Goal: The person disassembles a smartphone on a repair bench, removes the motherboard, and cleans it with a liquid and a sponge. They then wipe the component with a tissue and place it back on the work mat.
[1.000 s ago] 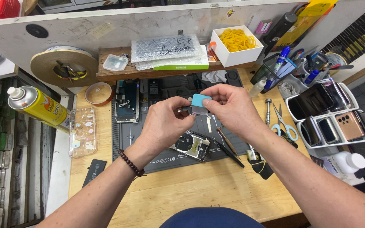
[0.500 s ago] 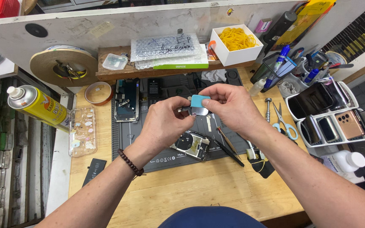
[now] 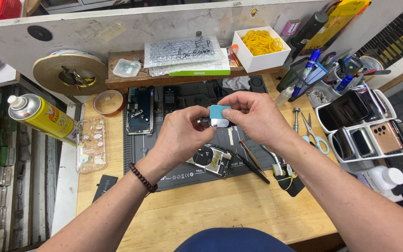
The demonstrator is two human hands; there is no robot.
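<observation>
Barely any change over the last second: both hands stayed raised over the grey work mat (image 3: 183, 175), and the small teal-backed part (image 3: 220, 115) sat at much the same spot between them, maybe nudged a touch lower. Left hand (image 3: 180, 135) was closed, fingertips pinching the part's left edge; right hand (image 3: 253, 116) was curled over it from the right, thumb and forefinger gripping the teal top. Read: still a fine in-hand step on that part, nothing set down yet. Under the hands lay an opened device with a round component (image 3: 209, 160) on the mat, tweezers (image 3: 253, 164) just right of it. Another opened phone (image 3: 140, 109) lay at the mat's upper left, clear phone case (image 3: 91, 144) and yellow spray can (image 3: 40, 116) further left on the tabletop (image 3: 211, 210). Scissors (image 3: 314, 135) and a white rack of phones (image 3: 364, 123) sat to the right, box of yellow rubber bands (image 3: 260, 46) on the back shelf. Mat was crowded directly below, so little free room to put the part down.
</observation>
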